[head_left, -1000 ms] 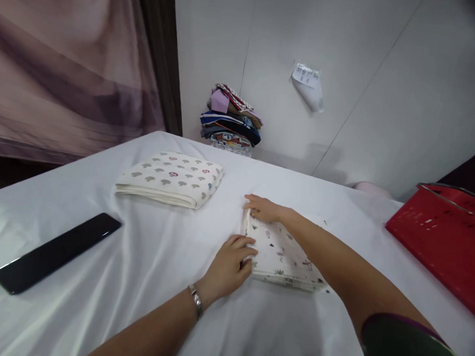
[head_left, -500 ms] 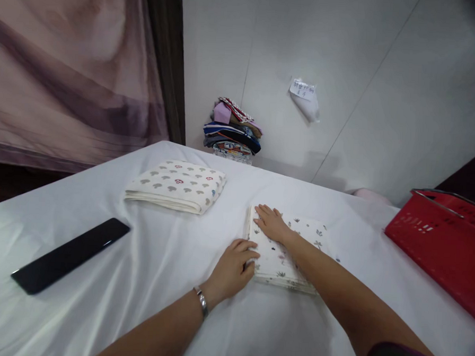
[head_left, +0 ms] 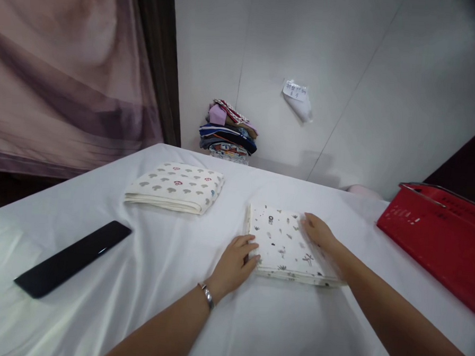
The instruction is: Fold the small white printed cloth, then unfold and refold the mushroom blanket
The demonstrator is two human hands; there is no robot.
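A folded white cloth [head_left: 284, 241] with small grey-green plant prints lies flat in layers on the white-covered table. At its left edge rests my left hand [head_left: 237, 260], fingers apart and fingertips touching the cloth, a silver bracelet on the wrist. My right hand [head_left: 321, 233] lies over the cloth's far right side, open, with its fingers partly out of sight and a little blurred. Farther left sits a second folded white cloth [head_left: 175, 185] with grey mushroom prints and a few red ones; neither hand touches it.
A long black flat object [head_left: 74, 257] lies on the table [head_left: 148, 279] at left. On the right stands a red basket [head_left: 437, 236] with a metal handle. Beyond the far edge is a stack of folded fabrics [head_left: 228, 132] against the wall. A curtain [head_left: 68, 73] hangs at left.
My right hand has slid from the cloth's far left corner to its right side, uncovering more of the print. My left hand stays at the left edge. The view has shifted slightly.
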